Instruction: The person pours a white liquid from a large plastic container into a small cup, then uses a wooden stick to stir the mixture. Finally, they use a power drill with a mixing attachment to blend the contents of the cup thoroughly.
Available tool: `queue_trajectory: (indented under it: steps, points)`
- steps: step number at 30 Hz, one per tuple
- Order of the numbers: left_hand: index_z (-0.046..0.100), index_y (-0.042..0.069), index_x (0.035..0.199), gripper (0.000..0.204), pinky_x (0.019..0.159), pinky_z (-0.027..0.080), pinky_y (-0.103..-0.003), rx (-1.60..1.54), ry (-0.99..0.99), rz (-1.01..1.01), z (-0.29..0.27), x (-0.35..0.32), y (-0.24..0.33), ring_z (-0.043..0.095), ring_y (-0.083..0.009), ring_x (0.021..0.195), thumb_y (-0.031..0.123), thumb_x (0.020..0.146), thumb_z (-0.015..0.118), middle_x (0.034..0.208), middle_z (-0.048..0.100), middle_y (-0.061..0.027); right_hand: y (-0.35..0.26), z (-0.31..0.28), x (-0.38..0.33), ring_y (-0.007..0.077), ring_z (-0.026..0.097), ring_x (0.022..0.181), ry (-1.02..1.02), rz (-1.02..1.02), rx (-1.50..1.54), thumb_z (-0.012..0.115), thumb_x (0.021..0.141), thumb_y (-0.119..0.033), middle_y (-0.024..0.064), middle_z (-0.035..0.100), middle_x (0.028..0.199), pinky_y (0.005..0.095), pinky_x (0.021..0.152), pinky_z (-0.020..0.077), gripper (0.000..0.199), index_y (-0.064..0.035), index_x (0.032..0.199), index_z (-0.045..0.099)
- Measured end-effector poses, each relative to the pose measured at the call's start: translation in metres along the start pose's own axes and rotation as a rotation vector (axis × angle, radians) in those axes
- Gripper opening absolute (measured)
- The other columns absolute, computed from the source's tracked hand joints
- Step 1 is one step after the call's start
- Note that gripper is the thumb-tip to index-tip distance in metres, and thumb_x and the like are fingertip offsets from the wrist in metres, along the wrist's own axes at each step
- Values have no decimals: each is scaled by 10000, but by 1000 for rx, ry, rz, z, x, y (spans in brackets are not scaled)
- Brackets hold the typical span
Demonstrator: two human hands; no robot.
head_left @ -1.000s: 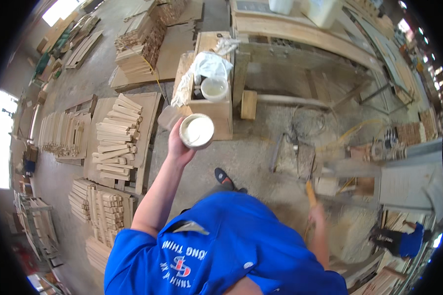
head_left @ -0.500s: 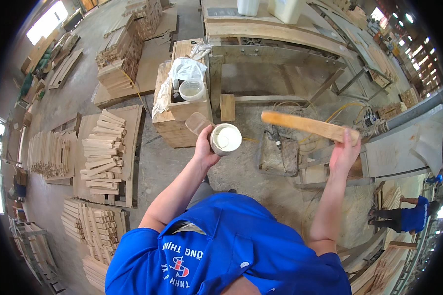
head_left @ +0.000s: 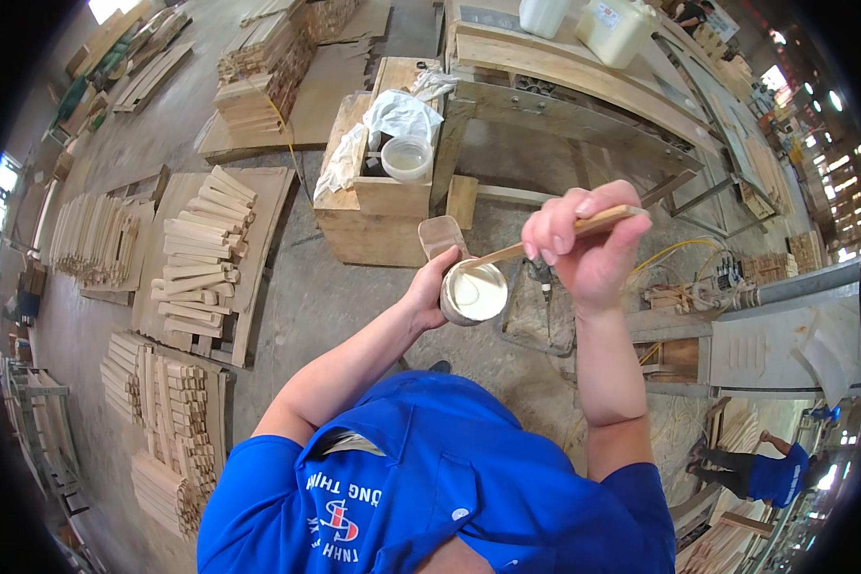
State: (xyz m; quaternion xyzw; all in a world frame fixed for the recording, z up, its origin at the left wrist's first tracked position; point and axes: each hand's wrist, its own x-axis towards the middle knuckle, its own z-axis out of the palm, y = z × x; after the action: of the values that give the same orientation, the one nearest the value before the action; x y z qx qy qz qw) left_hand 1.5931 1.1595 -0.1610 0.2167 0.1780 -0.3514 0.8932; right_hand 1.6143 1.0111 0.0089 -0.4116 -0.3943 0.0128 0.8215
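Observation:
My left hand (head_left: 429, 290) grips a small round tin can (head_left: 474, 294) filled with white glue, held out in front of my chest. My right hand (head_left: 588, 244) is closed on a flat wooden stick (head_left: 545, 240) whose far end dips into the glue in the can. Both forearms come out of a blue shirt at the bottom of the view. The hands are close together, above the concrete floor.
A wooden crate (head_left: 373, 196) with a white plastic tub (head_left: 406, 157) and a crumpled plastic bag stands ahead. Behind it runs a long wooden workbench (head_left: 584, 86) with white jugs. Stacks of short wooden slats (head_left: 196, 253) lie at left. Another person in blue (head_left: 765, 469) is at lower right.
My right hand brought the wooden stick in from the right and put its tip into the can. My left hand with the can shifted rightward and nearer to me.

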Motion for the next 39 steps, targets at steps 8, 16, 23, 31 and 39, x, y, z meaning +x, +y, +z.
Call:
queue_trajectory:
  steps: [8, 16, 23, 31, 39]
  points:
    - [495, 21, 1067, 446, 824, 483, -405, -54, 114, 127, -7, 7, -5, 584, -253, 943, 405, 943, 307, 1042, 581, -141, 33, -6, -12, 155, 465, 554, 253, 107, -290, 405, 931, -390, 76, 477, 650, 312, 527, 422, 352, -42, 904, 456]
    - [485, 41, 1028, 404, 829, 472, -402, -154, 315, 317, -22, 36, -23, 569, -249, 947, 405, 939, 335, 1023, 578, -118, 39, -38, -43, 93, 424, 545, 890, 28, -281, 439, 937, -294, 14, 437, 637, 255, 498, 394, 242, -53, 912, 443]
    - [478, 42, 1027, 373, 816, 474, -384, -89, 279, 381, -18, 45, -38, 573, -235, 923, 384, 937, 360, 989, 577, -113, 9, -37, -53, 109, 417, 564, 992, -93, -162, 418, 939, -335, 21, 435, 654, 273, 521, 384, 283, -52, 938, 439]
    - [487, 49, 1003, 347, 813, 472, -393, -48, 192, 327, 11, 41, -42, 576, -243, 923, 368, 929, 372, 988, 581, -110, -3, -20, -48, 139, 430, 569, 762, -114, -95, 398, 924, -434, 53, 452, 653, 301, 544, 399, 406, -33, 916, 458]
    - [506, 25, 998, 384, 816, 473, -385, -72, 137, 241, 22, 42, -41, 584, -244, 904, 364, 930, 339, 980, 591, -120, -8, -8, -53, 168, 495, 515, 480, -12, -230, 408, 901, -483, 96, 500, 601, 292, 499, 442, 467, -19, 876, 454]
